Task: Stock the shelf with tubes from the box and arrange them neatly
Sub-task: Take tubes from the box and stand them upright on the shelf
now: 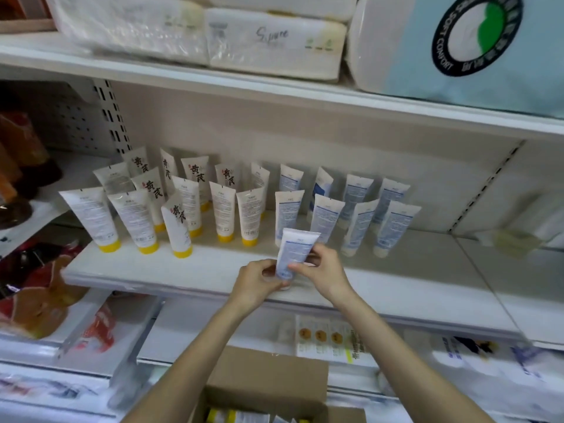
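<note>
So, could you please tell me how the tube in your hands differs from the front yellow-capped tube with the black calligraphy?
The held tube has blue print; the calligraphy tube has bold black characters. The held tube's cap is hidden behind the left hand and right hand; the calligraphy tube's yellow cap shows. The held one sits at the shelf's front edge, the other stands free further back. Both are white, cap-down.

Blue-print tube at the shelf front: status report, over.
Left hand and right hand both gripping the blue-print tube, cap down at the shelf front edge. Nothing in the way.
</note>
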{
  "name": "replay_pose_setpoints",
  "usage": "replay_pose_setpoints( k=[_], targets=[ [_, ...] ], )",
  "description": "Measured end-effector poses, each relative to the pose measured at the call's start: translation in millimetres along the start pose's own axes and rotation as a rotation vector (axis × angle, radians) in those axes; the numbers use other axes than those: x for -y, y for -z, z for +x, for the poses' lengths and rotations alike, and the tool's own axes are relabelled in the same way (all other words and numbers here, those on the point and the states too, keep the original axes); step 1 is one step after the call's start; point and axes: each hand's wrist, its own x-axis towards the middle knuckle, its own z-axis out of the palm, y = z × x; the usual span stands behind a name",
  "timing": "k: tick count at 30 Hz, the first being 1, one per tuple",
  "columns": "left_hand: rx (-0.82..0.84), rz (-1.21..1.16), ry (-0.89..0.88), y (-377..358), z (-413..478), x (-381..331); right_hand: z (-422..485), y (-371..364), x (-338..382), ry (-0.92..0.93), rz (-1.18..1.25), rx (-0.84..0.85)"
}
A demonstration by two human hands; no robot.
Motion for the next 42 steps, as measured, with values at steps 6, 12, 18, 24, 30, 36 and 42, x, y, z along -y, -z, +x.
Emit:
replay_pose_setpoints(
  k=[6,12,18,24,30,36,42],
  targets=[
    [-0.049,0.097,-0.024,-2.9,14.3,9.6,19.6,-5.7,-3.6,0.028,-0.088,0.022],
    [-0.037,0.108,-0.019,-3.5,29.1,8.7,32.6,-4.9,-4.4,0.039,-0.151,-0.005],
    [-0.038,0.090,-0.020,-4.7,33.8,9.4,35.1,-5.4,-5.8,0.024,-0.170,-0.023],
    [-0.033,0.148,-0.061,-2.5,32.5,11.6,30.1,-6.1,-6.8,-0.012,-0.164,-0.035],
    [-0.158,0.081,-0.025,23.8,1.1,16.3,-11.0,3.0,-15.9,-0.149,-0.113,-0.144],
    [-0.236,-0.089,-0.076,43.0,-64.9,26.7,-78.3,-11.7,-16.3,-0.126,0.000,-0.154],
    [-0.103,-0.067,-0.017,33.9,-124.7,69.9,-125.5,-52.8,-41.3,-0.159,-0.006,-0.045]
  ],
)
